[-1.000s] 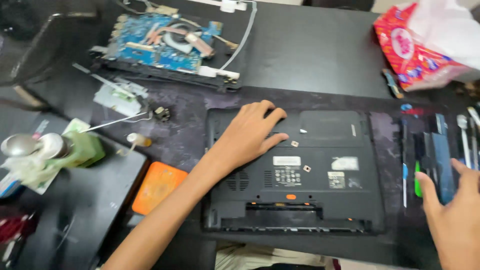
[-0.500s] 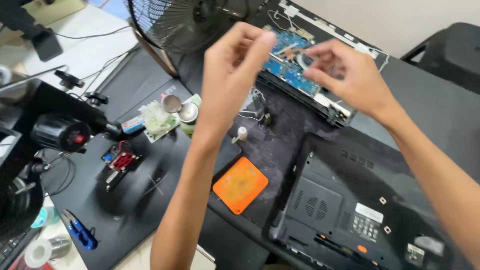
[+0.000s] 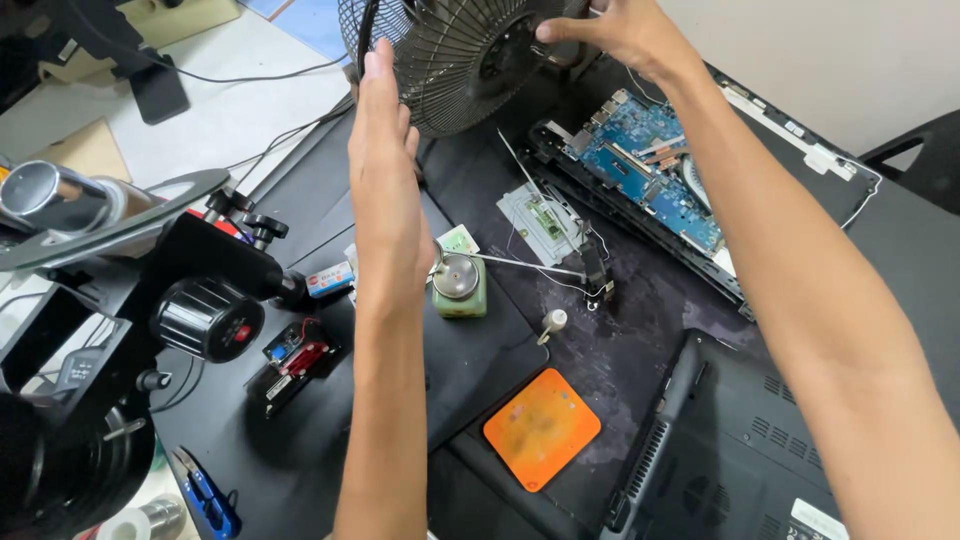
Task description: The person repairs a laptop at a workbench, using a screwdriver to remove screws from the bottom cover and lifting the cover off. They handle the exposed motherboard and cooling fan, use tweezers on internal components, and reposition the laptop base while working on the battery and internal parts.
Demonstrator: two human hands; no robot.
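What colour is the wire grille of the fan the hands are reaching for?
Black: the fan grille is dark wire, seen best in the head view.

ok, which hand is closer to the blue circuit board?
Right. The right hand grips the top of the fan just above and left of the blue circuit board. The left hand is raised, open, at the fan's left side, farther from the board.

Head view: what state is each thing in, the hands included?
Left hand: open, flat, fingers against the fan's rim.
Right hand: fingers on the fan's grille near the top.
Desk fan: upright on the bench; whether it spins cannot be told.
Laptop base: upside down, underside showing.
Blue circuit board: bare, out of its case.
Orange pad: lying flat, stained.
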